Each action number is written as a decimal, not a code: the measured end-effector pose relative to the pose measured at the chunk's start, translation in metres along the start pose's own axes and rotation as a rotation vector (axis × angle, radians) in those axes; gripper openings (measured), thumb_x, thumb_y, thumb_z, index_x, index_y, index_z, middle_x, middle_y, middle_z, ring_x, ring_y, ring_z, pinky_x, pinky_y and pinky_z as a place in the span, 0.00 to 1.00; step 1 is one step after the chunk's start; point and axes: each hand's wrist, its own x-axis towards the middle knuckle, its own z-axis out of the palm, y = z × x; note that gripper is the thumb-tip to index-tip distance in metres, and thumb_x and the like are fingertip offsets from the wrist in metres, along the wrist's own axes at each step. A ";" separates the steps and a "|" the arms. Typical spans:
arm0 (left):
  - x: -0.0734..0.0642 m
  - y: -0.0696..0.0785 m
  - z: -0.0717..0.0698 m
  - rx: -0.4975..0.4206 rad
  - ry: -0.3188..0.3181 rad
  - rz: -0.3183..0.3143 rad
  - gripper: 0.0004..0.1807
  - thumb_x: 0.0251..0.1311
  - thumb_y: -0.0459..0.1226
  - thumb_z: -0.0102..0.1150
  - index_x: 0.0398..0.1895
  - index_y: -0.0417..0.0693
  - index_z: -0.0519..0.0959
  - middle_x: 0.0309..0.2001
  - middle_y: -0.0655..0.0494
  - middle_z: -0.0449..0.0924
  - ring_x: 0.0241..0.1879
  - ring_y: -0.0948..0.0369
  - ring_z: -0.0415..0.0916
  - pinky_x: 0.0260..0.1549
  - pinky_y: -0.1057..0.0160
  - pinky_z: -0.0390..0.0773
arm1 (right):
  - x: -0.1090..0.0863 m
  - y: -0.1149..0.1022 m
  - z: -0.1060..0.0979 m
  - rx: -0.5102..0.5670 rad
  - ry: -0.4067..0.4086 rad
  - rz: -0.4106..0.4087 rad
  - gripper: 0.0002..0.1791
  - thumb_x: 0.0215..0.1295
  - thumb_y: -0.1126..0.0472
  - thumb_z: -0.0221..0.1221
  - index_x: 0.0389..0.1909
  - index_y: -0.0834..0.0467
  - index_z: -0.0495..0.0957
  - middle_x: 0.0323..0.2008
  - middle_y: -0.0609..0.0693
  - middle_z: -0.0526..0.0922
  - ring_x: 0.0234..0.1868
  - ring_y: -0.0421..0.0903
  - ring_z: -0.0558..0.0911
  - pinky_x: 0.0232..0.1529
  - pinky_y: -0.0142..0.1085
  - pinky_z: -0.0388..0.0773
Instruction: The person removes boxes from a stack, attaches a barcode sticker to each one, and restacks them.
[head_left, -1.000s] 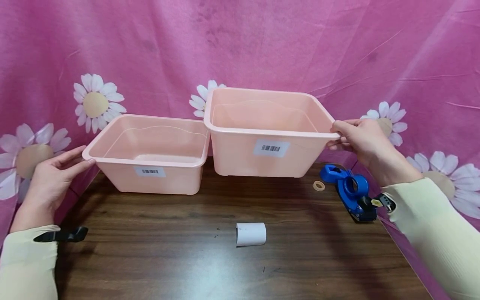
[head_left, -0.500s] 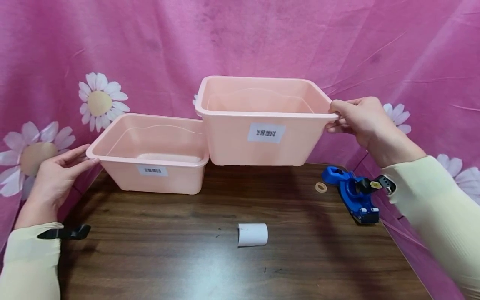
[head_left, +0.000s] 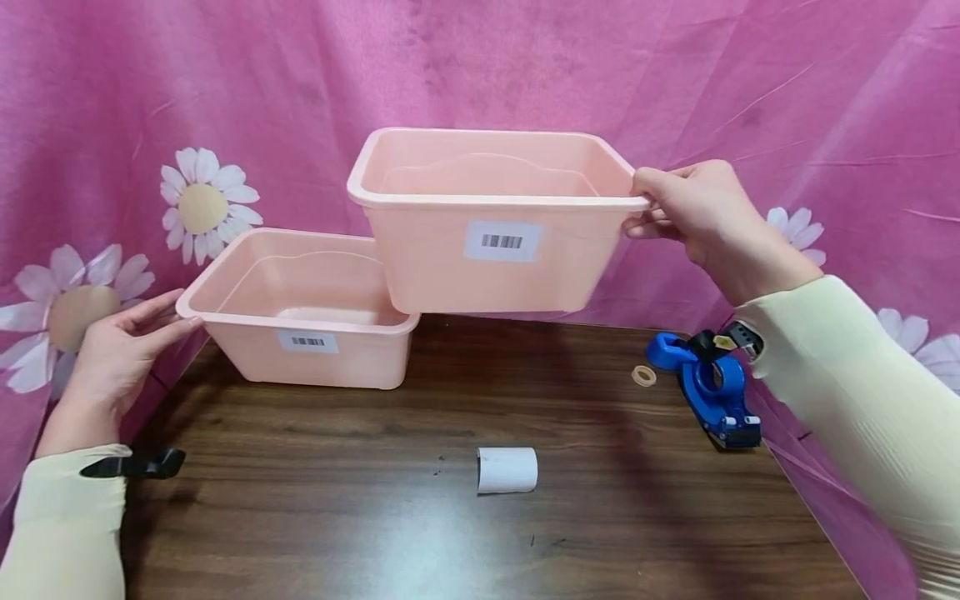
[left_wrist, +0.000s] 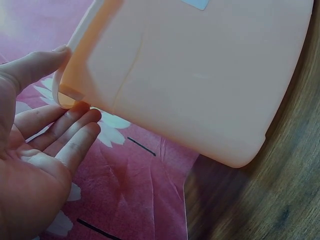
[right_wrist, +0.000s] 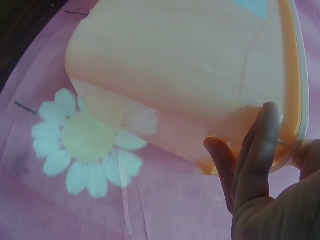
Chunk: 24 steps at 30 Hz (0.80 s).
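Note:
Two pink plastic bins with barcode labels are in the head view. My right hand (head_left: 712, 221) pinches the right end of one bin's rim; this bin (head_left: 442, 279) hangs above the table, its lower left corner overlapping the other bin's right end in view. Whether the two bins touch I cannot tell. The second bin (head_left: 330, 364) stands on the table at the left. At its left rim corner my left hand (head_left: 112, 358) has the thumb on top and fingers below. The left wrist view shows that bin's side wall (left_wrist: 200, 85); the right wrist view shows fingers (right_wrist: 260, 150) against the raised bin.
A blue tape dispenser (head_left: 708, 392) lies at the table's right edge, with a small tan ring (head_left: 643, 376) beside it. A white paper tube (head_left: 507, 470) lies on the wooden table (head_left: 337, 500). Behind hangs a pink flowered cloth (head_left: 525, 67).
My right hand has lifted its bin higher and carried it leftward, towards the other bin. The left hand and its bin have hardly moved.

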 end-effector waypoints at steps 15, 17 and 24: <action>0.003 0.000 -0.001 0.007 0.001 0.009 0.22 0.71 0.23 0.69 0.54 0.62 0.94 0.44 0.71 0.96 0.45 0.78 0.90 0.45 0.83 0.85 | 0.005 -0.020 0.086 0.098 -0.049 0.047 0.12 0.68 0.66 0.57 0.25 0.60 0.83 0.18 0.46 0.81 0.18 0.39 0.88 0.31 0.31 0.92; 0.003 -0.001 0.001 0.013 0.003 0.007 0.22 0.71 0.23 0.69 0.53 0.62 0.94 0.43 0.71 0.95 0.44 0.79 0.90 0.45 0.83 0.85 | 0.005 -0.022 0.097 0.111 -0.057 0.047 0.11 0.67 0.66 0.56 0.25 0.60 0.82 0.18 0.46 0.81 0.18 0.39 0.88 0.31 0.31 0.92; 0.004 -0.002 0.001 0.034 0.019 0.006 0.21 0.71 0.25 0.71 0.54 0.63 0.94 0.43 0.72 0.95 0.43 0.79 0.90 0.45 0.84 0.84 | 0.006 -0.027 0.131 0.176 -0.054 0.090 0.07 0.68 0.68 0.56 0.33 0.63 0.82 0.28 0.50 0.85 0.19 0.40 0.88 0.33 0.31 0.92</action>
